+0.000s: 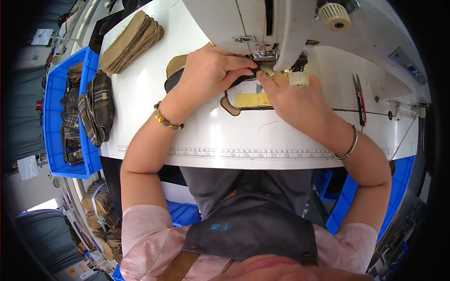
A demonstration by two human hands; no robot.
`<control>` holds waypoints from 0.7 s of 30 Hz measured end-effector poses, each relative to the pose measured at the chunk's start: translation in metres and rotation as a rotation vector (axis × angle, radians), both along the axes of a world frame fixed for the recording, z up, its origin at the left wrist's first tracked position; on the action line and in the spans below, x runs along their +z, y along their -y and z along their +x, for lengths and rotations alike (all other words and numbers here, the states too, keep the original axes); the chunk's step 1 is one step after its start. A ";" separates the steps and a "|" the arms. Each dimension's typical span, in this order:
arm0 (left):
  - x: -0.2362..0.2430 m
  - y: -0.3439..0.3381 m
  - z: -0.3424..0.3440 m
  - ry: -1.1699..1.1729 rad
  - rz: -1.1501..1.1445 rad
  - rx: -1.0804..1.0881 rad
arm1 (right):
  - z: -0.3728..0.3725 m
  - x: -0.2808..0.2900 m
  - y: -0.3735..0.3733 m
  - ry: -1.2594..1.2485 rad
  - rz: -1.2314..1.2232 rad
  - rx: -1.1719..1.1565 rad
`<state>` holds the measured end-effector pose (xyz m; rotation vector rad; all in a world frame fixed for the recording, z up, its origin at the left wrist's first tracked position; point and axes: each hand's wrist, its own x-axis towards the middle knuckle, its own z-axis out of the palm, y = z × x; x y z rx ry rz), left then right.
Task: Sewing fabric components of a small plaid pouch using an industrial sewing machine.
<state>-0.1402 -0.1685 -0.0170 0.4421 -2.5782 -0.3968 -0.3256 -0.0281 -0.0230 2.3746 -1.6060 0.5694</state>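
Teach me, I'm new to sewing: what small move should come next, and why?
Probably ease the dark fabric gently toward the presser foot: the left hand appears to pinch it just in front of the foot, and the right hand has a fingertip close by.

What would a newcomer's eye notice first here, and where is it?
Probably the sewing machine at the top, with the left hand and right hand close together by its presser foot. Next, the blue bin of plaid pieces at left, and the red-handled scissors on the table at right.
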 end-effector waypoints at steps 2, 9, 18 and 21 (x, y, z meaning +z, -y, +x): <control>0.001 0.000 -0.001 -0.013 -0.036 0.007 | -0.001 -0.001 0.001 0.011 -0.013 -0.001; 0.002 -0.003 -0.002 0.005 -0.079 0.043 | -0.003 0.000 0.001 -0.006 -0.003 -0.010; -0.001 -0.007 -0.001 0.013 -0.054 0.100 | -0.003 -0.003 0.001 0.054 0.026 0.011; 0.000 -0.009 -0.001 -0.015 -0.070 0.127 | -0.002 -0.001 0.000 0.028 0.023 0.011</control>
